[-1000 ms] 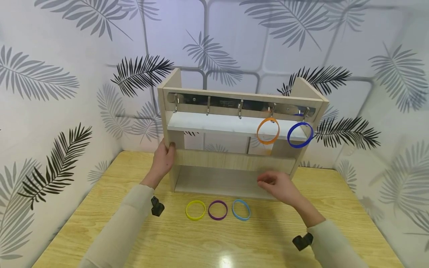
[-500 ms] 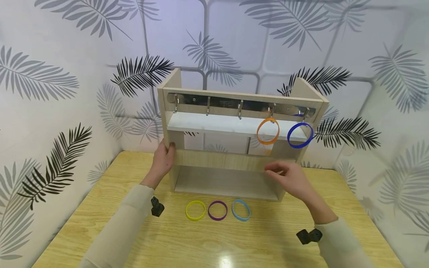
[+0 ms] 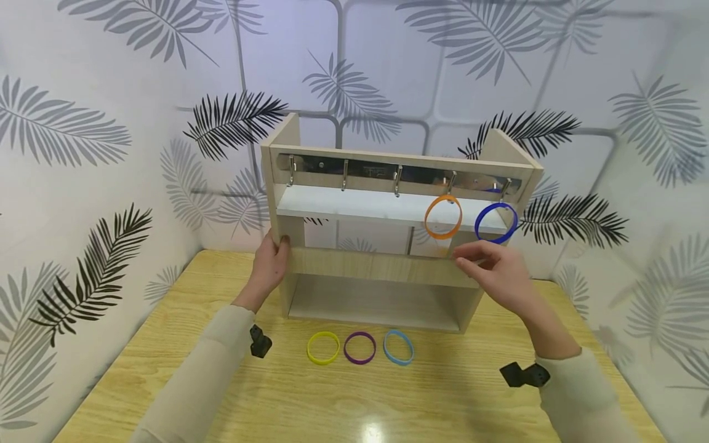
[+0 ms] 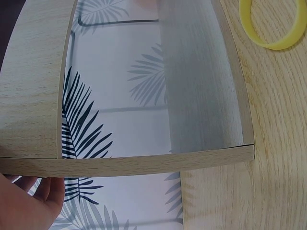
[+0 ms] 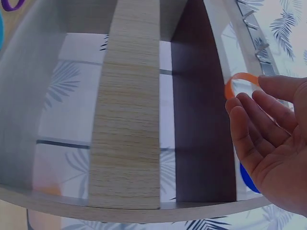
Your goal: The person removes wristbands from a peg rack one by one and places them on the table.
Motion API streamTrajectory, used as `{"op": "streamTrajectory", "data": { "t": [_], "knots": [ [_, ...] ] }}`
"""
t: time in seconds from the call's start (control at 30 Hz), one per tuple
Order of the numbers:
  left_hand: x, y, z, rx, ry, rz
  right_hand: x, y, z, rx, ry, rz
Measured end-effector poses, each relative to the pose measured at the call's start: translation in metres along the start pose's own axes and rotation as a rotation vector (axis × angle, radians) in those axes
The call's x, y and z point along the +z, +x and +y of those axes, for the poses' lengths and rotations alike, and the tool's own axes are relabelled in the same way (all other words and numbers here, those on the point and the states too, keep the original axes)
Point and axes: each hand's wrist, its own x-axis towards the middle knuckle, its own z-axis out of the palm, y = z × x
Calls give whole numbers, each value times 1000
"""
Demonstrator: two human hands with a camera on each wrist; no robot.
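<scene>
A pale wooden shelf unit [image 3: 376, 264] with a strip of metal hooks [image 3: 397, 181] stands on the table. My left hand [image 3: 271, 263] grips its left side panel; in the left wrist view the fingers are partly hidden behind that panel. An orange wristband [image 3: 443, 217] and a dark blue wristband [image 3: 496, 223] hang from the two rightmost hooks. Just below them is my right hand [image 3: 498, 277], fingers loosely bent and holding nothing. In the right wrist view this hand overlaps the orange wristband [image 5: 229, 88].
On the table [image 3: 310, 406], in front of the shelf, lie a yellow wristband [image 3: 324, 363], a purple wristband [image 3: 360, 361] and a light blue wristband [image 3: 400, 362]. Leaf-patterned walls [image 3: 388, 74] enclose the table at the back and both sides.
My right hand has risen from the lower shelf opening, moving up and to the right to just below the hanging wristbands. The left hand and the wristbands have stayed in place.
</scene>
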Motion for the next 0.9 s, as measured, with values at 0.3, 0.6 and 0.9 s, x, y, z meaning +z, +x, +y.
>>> {"op": "streamTrajectory", "data": {
  "t": [0.3,0.6,0.9],
  "knots": [
    [-1,0,1,-8,-8,-9,-16,11,-20,-38,-43,95],
    [1,0,-1,0,-12,-8,-26,23,-33,-76,-74,155],
    [0,0,0,15,-7,-1,-29,34,-44,-66,-100,195]
  ]
}}
